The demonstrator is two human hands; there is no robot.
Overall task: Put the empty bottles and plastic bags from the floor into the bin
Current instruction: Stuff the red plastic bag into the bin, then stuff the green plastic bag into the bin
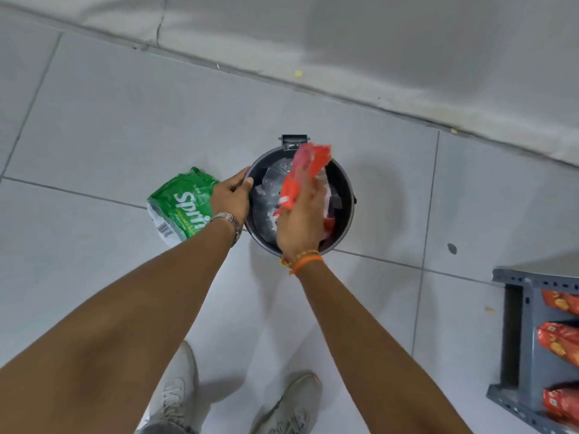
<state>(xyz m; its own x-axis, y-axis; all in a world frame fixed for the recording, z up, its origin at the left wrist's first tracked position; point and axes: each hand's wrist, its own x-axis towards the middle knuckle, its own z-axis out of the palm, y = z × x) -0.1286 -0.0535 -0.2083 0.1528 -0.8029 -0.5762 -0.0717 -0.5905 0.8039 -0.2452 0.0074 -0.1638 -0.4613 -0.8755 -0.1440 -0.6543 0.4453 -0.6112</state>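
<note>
A round dark grey bin (344, 186) stands open on the tiled floor, with clear plastic and red and dark wrappers inside. My right hand (300, 223) is shut on a crumpled red plastic bag (305, 173) and holds it over the bin's opening. My left hand (233, 195) grips the bin's left rim, thumb inside. A green Sprite plastic wrapper (180, 205) lies on the floor just left of the bin, partly behind my left wrist.
A grey metal shelf rack (523, 333) with orange-red snack packets stands at the lower right. A raised grey ledge (344, 42) runs diagonally behind the bin. My two grey shoes (232, 399) stand on the tiles below the bin.
</note>
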